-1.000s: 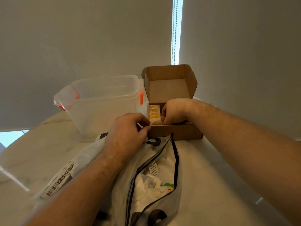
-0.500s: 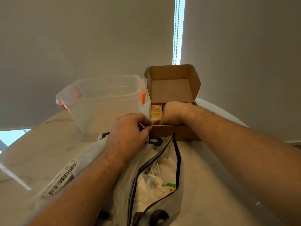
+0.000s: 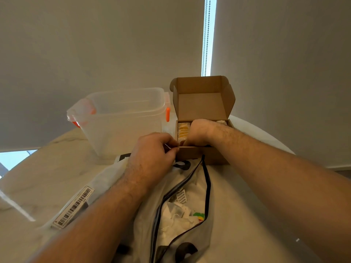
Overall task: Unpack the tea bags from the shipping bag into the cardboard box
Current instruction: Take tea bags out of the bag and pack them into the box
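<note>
pale roller blinds fill the background, with a bead chain [image 3: 205,35] hanging in the bright gap between them, and a light marbled table [image 3: 47,177] spreads below. at the far middle of the table sits the cardboard box [image 3: 195,154], its lid standing open and upright. a row of yellow tea bags [image 3: 183,130] stands on edge along the box's left side. the right hand [image 3: 198,132] is down inside the box just right of that row, knuckles up and fingers curled out of sight, so i cannot tell whether it grips anything. the left hand [image 3: 152,158] hovers at the box's near left corner, thumb and forefinger pinched on a small white scrap [image 3: 167,147] too small to identify. nearer, touching the box's front wall, lies the shipping bag [image 3: 191,179], its black-edged mouth gaping, with white tea bags [image 3: 176,215] and their tags jumbled inside. a barcode label [image 3: 74,205] shows on the bag's left part. left of the box stands a clear plastic tub [image 3: 121,118] with orange clips.
</note>
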The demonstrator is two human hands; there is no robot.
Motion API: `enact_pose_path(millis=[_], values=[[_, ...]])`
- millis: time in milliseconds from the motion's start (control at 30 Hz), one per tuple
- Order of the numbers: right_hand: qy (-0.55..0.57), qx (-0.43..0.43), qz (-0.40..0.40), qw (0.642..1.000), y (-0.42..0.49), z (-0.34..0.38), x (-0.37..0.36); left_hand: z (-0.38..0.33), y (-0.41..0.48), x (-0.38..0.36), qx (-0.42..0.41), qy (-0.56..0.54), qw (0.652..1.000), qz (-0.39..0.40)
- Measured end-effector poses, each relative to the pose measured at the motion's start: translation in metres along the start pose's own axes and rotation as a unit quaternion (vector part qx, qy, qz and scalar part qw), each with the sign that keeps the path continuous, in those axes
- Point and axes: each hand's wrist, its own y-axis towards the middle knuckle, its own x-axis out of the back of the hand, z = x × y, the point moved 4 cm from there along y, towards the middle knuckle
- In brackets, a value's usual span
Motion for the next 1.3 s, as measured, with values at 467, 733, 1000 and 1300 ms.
enact_pose_path(millis=[467,733,1000,1300], values=[[0.141,-0.014,0.009,0.99,-0.014,-0.011,0.018,-0.001,-0.001,0.0,0.002,-0.005,1.0,0.006],[0.155,0.004,-0.043,0.987,-0.014,-0.019,0.014,-0.001,-0.002,0.0,-0.001,0.002,1.0,0.001],[0.212,0.023,-0.075,0.974,-0.019,-0.024,0.012,-0.003,-0.003,0.003,0.001,-0.01,1.0,0.003],[0.261,0.053,-0.095,0.959,-0.037,-0.033,0.016,-0.006,-0.003,0.009,-0.001,-0.003,1.0,-0.001]])
